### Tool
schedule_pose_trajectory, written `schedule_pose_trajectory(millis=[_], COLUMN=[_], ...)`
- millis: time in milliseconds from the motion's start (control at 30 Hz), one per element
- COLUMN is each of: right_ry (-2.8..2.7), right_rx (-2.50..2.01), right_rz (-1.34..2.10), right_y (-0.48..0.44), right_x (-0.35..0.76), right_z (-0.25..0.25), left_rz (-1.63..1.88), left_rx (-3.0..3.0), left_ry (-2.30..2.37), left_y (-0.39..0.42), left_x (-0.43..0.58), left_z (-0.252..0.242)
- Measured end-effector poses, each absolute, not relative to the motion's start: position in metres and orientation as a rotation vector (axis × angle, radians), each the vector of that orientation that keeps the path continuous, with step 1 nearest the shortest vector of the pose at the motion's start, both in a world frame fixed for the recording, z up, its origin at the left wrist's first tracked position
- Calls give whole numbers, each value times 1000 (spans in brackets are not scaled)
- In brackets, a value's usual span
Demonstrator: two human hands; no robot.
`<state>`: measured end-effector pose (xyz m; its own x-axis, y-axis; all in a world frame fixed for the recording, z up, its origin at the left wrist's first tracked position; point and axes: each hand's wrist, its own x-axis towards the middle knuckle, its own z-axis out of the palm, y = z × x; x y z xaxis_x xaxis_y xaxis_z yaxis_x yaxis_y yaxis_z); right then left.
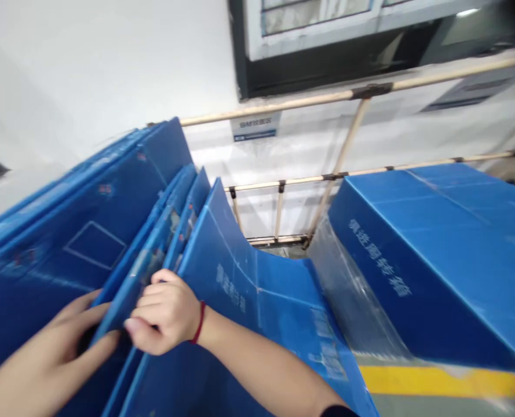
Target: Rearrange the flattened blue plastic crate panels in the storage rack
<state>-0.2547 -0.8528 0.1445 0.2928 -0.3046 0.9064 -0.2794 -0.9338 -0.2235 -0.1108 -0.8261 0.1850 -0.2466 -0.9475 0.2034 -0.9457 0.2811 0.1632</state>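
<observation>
Item: one blue corrugated plastic panel, standing on edge in a leaning row of like panels, lower centre-left of the frame. We judge it light, and stiff along its flutes, yet able to flex (its neighbour bows visibly); the long thin edge looks the best place to take hold. Our right hand, a red cord at the wrist, has a closed grip on that edge, fingers curled round it. Our left hand, lower left, lies against the panel; we cannot tell whether its grip is closed. At right: a film-wrapped blue carton with printed characters, above a yellow floor stripe. Upper right: a pale tubular railing.
</observation>
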Motion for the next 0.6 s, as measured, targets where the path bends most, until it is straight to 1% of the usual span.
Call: schedule_pose_trajectory(millis=[33, 100, 167, 200, 333, 433, 500, 600], right_ry=[550, 551, 534, 515, 485, 492, 561, 894], right_rx=[-2502, -2471, -2448, -2440, -2405, -2335, -2192, -1852], right_rz=[-1789, -1823, -1841, -1850, -1879, -1891, -1969, -2126], right_y=[-852, -850, -846, -843, -830, -820, -812, -796], right_x=[-257, -257, -254, -252, -241, -242, -249, -266], right_z=[138, 123, 108, 101, 83, 78, 78, 78], left_rz=[-46, -247, -452, -490, -459, -484, -496, -486], left_rx=[1786, 1886, 1914, 1915, 1917, 1928, 1992, 2013], left_ry=[-2285, -2286, -2274, -2252, -2241, -2331, -2370, -2426], left_y=[-813, -789, -770, -764, -753, -753, -755, -756], left_x=[-107, -105, -109, -112, -108, -96, -88, -76], left_z=[195, 202, 192, 184, 155, 151, 151, 139])
